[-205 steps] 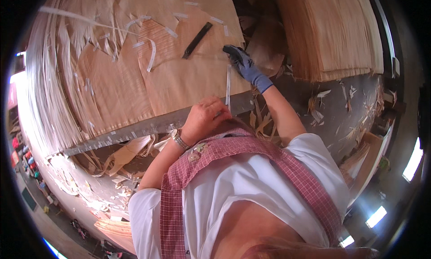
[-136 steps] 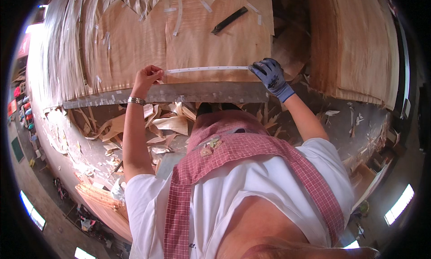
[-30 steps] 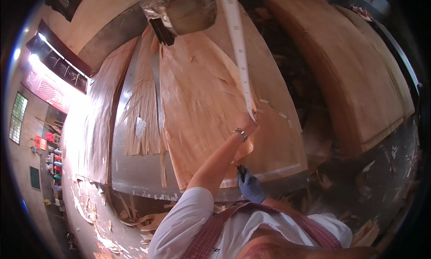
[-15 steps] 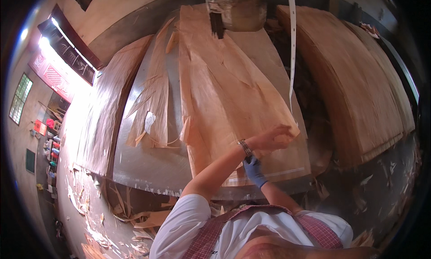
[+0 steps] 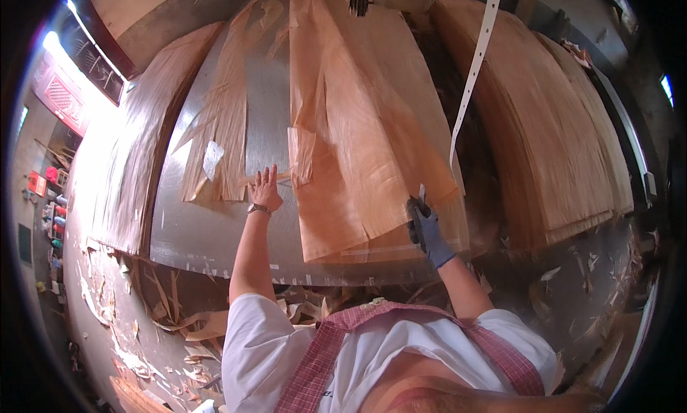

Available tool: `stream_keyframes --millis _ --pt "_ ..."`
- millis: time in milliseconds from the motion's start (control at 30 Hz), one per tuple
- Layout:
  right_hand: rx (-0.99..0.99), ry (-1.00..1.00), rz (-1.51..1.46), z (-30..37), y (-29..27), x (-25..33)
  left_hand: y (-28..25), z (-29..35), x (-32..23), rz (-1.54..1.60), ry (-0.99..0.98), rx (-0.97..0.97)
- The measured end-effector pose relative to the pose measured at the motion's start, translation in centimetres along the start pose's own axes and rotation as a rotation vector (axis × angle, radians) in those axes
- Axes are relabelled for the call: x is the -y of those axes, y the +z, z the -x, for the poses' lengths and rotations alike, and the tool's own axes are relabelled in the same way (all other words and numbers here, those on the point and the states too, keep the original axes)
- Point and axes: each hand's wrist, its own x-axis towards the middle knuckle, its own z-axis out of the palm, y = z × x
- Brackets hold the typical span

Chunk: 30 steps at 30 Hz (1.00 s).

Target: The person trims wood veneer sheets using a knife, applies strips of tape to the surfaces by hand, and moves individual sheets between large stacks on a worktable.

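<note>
A thin, wavy sheet of wood veneer (image 5: 351, 177) lies before me over a flatter sheet, its near right part raised and creased. My left hand (image 5: 265, 190), bare with a watch at the wrist, is open with fingers spread, left of this sheet. Under or beside its fingers is the lower end of a torn veneer strip (image 5: 229, 152). My right hand (image 5: 427, 230), in a blue and dark glove, is closed at the sheet's near right edge. A small pale tip shows above its fingers; I cannot tell what it is.
Veneer stacks stand at the left (image 5: 154, 134) and right (image 5: 540, 120) of the metal table (image 5: 215, 234). A perforated white strap (image 5: 475, 70) hangs at the right. Veneer scraps (image 5: 207, 326) litter the floor along the near side.
My left hand has moved from the sheet's right side across to its left and spread its fingers. My right hand has shifted slightly right and farther out. The whole view has also shifted.
</note>
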Motion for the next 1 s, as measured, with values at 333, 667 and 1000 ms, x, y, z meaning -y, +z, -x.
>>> stream_keyframes --millis 333,667,1000 --pt "-0.082 0.009 0.113 -0.8 -2.9 -0.5 -0.2 1.2 -2.4 0.258 0.013 0.105" --pt "-0.072 0.067 0.119 -1.7 -4.2 -1.6 -0.6 -2.4 -11.4 0.252 -0.056 -0.187" --pt "-0.123 0.1 0.113 -2.5 -6.3 -1.9 1.5 -3.6 -6.7 0.71 -0.531 -0.272"
